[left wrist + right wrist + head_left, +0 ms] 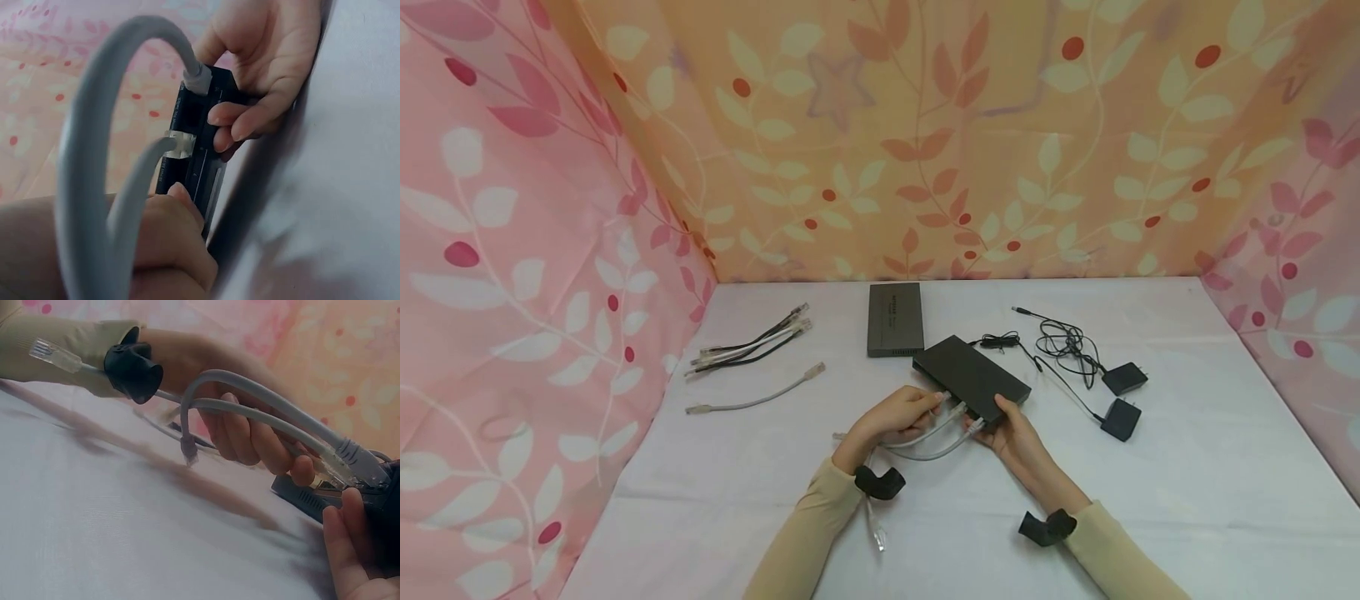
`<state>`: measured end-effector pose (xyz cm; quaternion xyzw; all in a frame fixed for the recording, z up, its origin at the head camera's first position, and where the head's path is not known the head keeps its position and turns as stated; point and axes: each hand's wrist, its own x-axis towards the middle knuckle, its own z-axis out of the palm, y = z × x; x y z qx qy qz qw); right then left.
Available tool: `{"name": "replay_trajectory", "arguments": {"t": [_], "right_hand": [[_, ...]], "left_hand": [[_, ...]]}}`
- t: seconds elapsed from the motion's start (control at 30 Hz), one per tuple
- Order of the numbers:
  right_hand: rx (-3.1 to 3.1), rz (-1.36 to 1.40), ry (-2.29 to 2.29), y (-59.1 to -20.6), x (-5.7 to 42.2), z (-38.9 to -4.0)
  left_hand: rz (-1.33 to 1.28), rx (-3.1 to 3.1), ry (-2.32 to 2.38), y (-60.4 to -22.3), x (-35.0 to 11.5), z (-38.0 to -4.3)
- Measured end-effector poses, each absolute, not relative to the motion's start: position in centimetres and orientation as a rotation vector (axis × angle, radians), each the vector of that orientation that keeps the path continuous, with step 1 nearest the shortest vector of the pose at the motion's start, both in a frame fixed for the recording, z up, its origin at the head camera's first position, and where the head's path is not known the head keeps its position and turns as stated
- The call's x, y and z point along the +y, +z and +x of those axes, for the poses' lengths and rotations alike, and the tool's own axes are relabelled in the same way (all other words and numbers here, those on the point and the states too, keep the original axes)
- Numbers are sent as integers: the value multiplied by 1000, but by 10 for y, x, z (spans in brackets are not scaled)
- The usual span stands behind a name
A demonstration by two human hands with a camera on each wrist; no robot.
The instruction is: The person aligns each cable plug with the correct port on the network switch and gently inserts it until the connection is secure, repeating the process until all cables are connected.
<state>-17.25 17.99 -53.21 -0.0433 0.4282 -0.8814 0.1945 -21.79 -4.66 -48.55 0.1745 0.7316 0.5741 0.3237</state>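
A black network switch [973, 379] is tilted above the table, its row of ports facing the person. My right hand [1018, 442] grips its near right corner, thumb on top and fingers beneath. Two grey network cables [934, 456] are plugged into the ports; their plugs [181, 144] show in the left wrist view. At the ports' left end, my left hand [898, 414] pinches a pale cable plug [944, 395], mostly hidden by the fingers. Below the left wrist hangs a loose clear plug [877, 537], seen also as a clear plug [56, 356] in the right wrist view.
A second, dark grey network switch [895, 321] lies behind the held one. Two black power adapters [1124, 378] with coiled cords [1067, 346] are at the right. Left lie several short black and white cables [748, 343] and one grey cable [756, 402].
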Motion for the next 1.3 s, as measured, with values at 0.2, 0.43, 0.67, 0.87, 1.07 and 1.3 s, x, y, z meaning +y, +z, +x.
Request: {"name": "replay_trajectory", "arguments": {"t": [0.2,0.43,0.67,0.87,1.07,1.3], "right_hand": [[1191,-158,-2470,-533,180,-174],[1183,-169,-2476,-534,181,-174],[1194,-169,-2469,-533,182,-174],[1208,-134,-2442,-532,183,-175],[1185,-130,-2430,-532,185,-176],[1191,-140,-2407,-532,186,-177]], "left_hand": [[497,1894,1520,-491,-45,-221],[551,1878,1510,-495,-45,-223],[550,1872,1510,-497,-45,-224],[529,1860,1504,-497,-45,-224],[522,1860,1507,-498,-45,-224],[509,1860,1531,-500,-43,-223]]}}
